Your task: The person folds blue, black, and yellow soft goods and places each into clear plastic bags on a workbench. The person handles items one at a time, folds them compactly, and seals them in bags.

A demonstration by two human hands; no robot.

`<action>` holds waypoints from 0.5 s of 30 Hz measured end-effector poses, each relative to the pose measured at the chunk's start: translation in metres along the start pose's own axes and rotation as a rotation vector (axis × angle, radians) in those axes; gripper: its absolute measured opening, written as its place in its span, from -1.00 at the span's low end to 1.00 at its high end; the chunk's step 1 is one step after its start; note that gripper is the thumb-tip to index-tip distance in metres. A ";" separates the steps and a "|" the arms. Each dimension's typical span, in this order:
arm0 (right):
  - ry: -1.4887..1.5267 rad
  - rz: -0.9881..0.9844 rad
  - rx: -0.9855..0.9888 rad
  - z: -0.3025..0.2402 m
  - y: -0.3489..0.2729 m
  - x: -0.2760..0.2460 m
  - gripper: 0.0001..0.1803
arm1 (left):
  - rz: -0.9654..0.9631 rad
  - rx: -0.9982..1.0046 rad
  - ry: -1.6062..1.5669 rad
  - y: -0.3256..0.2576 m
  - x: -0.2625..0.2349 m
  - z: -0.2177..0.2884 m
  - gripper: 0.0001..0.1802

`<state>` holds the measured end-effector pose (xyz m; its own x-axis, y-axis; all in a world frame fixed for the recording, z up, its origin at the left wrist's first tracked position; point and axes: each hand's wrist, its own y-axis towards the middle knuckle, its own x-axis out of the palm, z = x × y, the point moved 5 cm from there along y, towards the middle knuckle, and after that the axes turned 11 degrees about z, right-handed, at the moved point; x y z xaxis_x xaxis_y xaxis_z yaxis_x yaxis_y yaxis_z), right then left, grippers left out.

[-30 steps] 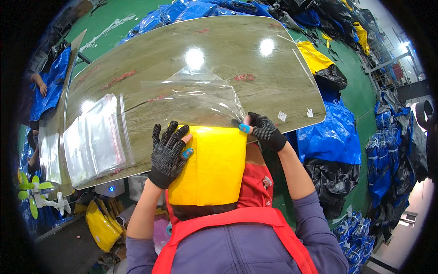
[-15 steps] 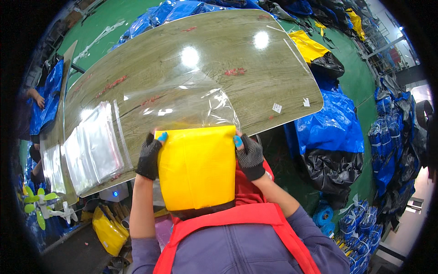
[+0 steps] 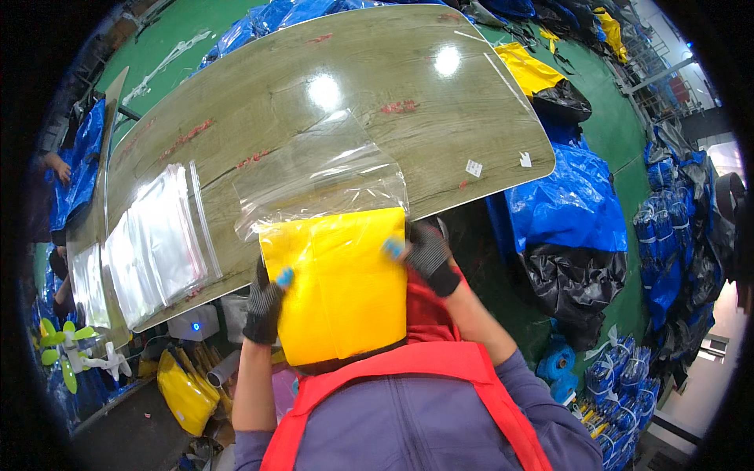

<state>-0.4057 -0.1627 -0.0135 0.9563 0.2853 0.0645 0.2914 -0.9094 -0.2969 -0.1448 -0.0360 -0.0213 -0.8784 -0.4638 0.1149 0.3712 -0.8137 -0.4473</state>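
A folded yellow sheet-like piece (image 3: 338,290), with a dark strip along its near edge, is held up between my hands in front of my chest. My left hand (image 3: 265,304), in a dark glove with a blue thumb tip, grips its left side, thumb on top. My right hand (image 3: 430,255), gloved the same way, pinches the right side near the far corner; its thumb is blurred. Against the far edge of the yellow piece lies a clear plastic bag (image 3: 326,169), spread on the table; whether that edge sits inside the bag I cannot tell.
The wood-patterned table (image 3: 440,118) stretches ahead. A stack of clear plastic bags (image 3: 157,239) lies at its left. Blue and black bags (image 3: 569,212) pile up to the right, and bundled blue pieces (image 3: 620,377) stand lower right. A co-worker's hand (image 3: 59,166) touches blue material at far left.
Both hands have slid from the far corners toward me along the sides, the left one farther. The clear bag's near edge now gathers at the far edge of the yellow piece.
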 end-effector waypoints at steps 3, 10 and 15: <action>-0.131 -0.199 -0.079 0.007 -0.058 0.041 -0.04 | 0.079 0.245 0.234 -0.038 -0.008 0.002 -0.28; -0.364 0.048 -0.006 0.052 -0.075 -0.031 -0.15 | -0.042 0.035 0.082 -0.037 0.017 -0.044 -0.50; -0.659 -0.331 0.303 0.068 -0.052 -0.055 -0.29 | -0.085 0.182 0.501 0.012 0.011 -0.022 -0.58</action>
<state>-0.4749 -0.1111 -0.0660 0.5815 0.7324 -0.3543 0.4467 -0.6514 -0.6133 -0.1566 -0.0429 -0.0453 -0.9272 -0.2060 -0.3128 0.2996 -0.9092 -0.2891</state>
